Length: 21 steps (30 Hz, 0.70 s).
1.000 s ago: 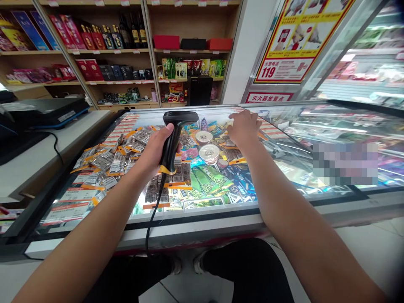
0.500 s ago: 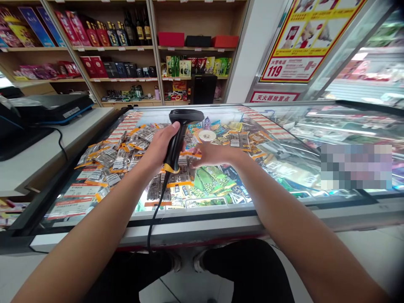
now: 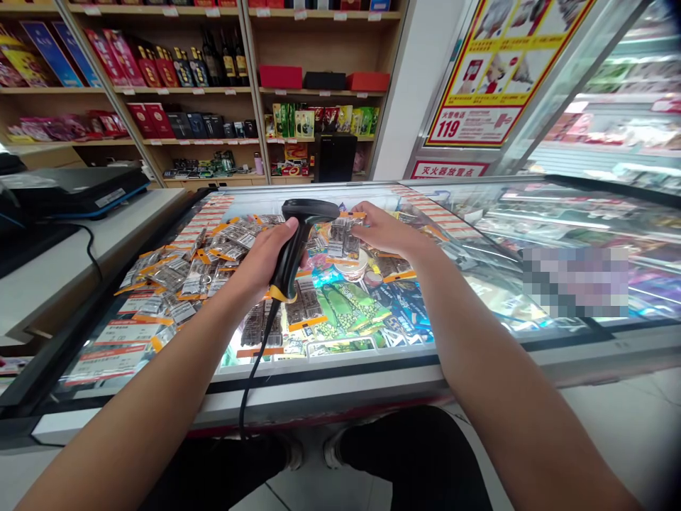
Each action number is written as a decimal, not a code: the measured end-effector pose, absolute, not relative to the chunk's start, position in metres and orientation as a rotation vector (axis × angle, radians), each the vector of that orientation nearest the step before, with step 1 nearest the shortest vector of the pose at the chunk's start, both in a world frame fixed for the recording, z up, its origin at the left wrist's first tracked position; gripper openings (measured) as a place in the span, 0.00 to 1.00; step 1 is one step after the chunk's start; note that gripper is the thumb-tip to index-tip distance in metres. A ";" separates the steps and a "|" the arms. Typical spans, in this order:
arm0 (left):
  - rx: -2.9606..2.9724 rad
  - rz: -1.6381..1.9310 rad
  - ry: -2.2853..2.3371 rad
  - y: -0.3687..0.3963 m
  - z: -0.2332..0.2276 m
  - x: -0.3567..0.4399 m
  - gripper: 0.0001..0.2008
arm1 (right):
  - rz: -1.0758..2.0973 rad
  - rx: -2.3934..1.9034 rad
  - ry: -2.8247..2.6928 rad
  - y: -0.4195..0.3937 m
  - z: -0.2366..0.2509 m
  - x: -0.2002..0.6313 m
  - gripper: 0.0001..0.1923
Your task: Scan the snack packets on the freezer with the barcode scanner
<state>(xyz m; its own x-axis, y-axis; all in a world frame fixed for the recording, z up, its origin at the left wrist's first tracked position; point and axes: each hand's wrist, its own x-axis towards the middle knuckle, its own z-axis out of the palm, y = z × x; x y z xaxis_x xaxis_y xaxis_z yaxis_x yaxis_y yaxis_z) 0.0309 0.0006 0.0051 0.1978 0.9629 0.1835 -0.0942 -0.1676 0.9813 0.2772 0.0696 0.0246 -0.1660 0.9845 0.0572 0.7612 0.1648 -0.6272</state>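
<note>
My left hand (image 3: 269, 257) is wrapped round the handle of a black and yellow barcode scanner (image 3: 291, 259), its head pointing right and its cable hanging down toward me. In front of the scanner head, my right hand (image 3: 384, 231) pinches a small clear snack packet (image 3: 344, 240) with orange edges and a printed label. The packet is raised above a white round tub (image 3: 355, 266). Similar orange-edged packets (image 3: 306, 301) lie under the scanner and in a heap to the left. Green packets (image 3: 348, 306) and blue packets (image 3: 407, 305) lie nearer the front.
These goods lie on the glass top of a chest freezer (image 3: 330, 372) with a pale front rim. At left, a counter (image 3: 133, 227) carries a black weighing scale (image 3: 79, 188). Wooden shelves (image 3: 319, 42) of boxes and bottles line the back. Paper price labels (image 3: 120, 341) lie under the glass.
My right hand has moved away from me and to the right, lifting a packet from near the scanner's handle to before its head. My left hand keeps hold of the scanner.
</note>
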 end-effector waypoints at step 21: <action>1.271 1.240 0.913 0.003 0.005 0.030 0.28 | -0.010 -2.255 -1.903 0.113 -0.008 0.330 0.25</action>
<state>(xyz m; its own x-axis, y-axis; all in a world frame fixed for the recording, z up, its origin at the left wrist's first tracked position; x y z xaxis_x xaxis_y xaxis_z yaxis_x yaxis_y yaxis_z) 0.0299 0.0028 0.0049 0.1599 0.9769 0.1417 -0.1546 -0.1171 0.9810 0.3296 0.1125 -0.0078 0.1758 0.9762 0.1273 0.9774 -0.1577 -0.1409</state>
